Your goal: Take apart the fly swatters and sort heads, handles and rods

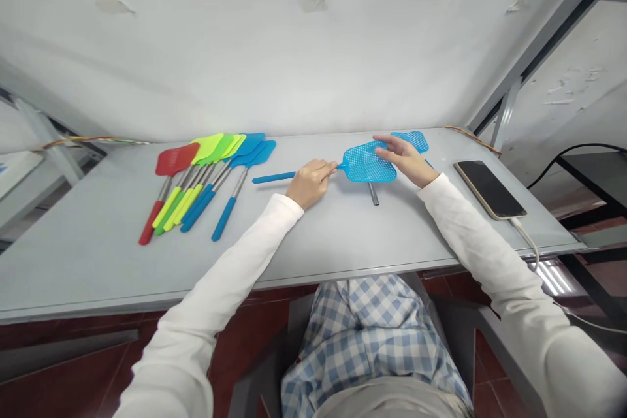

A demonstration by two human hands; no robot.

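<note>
My left hand is closed around the shaft of a blue fly swatter, close to the neck of its perforated head. The swatter's blue handle sticks out to the left of that hand. At the head's right edge is my right hand, its fingers stretched and apart over the mesh; whether they press on it I cannot tell. Below the held head a short metal tube pokes out, its other end hidden. Another blue swatter head lies behind my right hand, partly covered by it.
Several fly swatters lie fanned on the grey table at the left, among them a red swatter and a blue swatter. A phone with a white charging cable rests at the right. A white wall stands behind.
</note>
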